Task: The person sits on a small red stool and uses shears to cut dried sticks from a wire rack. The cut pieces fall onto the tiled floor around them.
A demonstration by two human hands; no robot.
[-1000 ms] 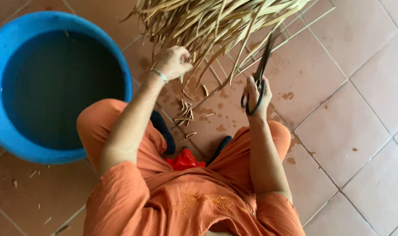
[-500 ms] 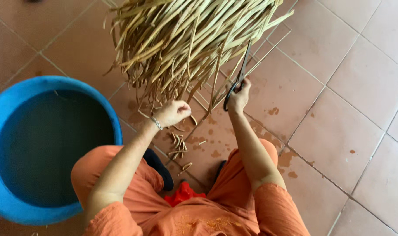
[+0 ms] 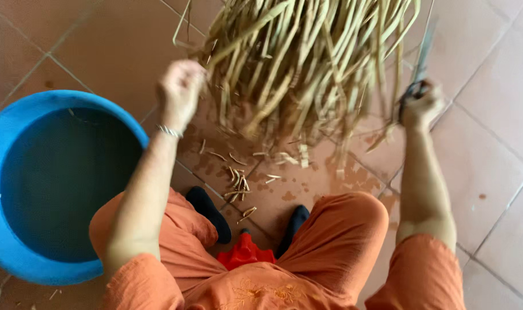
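Nearest us, cut stem bits [image 3: 237,189] lie on the wet floor tiles [image 3: 491,97] below our hands. Our left hand [image 3: 180,89] is blurred, fingers curled at the edge of the pale yellow-green stalk bundle [image 3: 307,63]. Our right hand [image 3: 420,103] grips dark scissors [image 3: 419,63] beside the bundle. A blue tub [image 3: 20,252] sits left of our left hand.

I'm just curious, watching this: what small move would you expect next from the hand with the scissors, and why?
Probably bring the scissors in the right hand leftward to the stalk ends: the left hand is at the bundle's edge, the blades stand beside it, and cut bits lie below.
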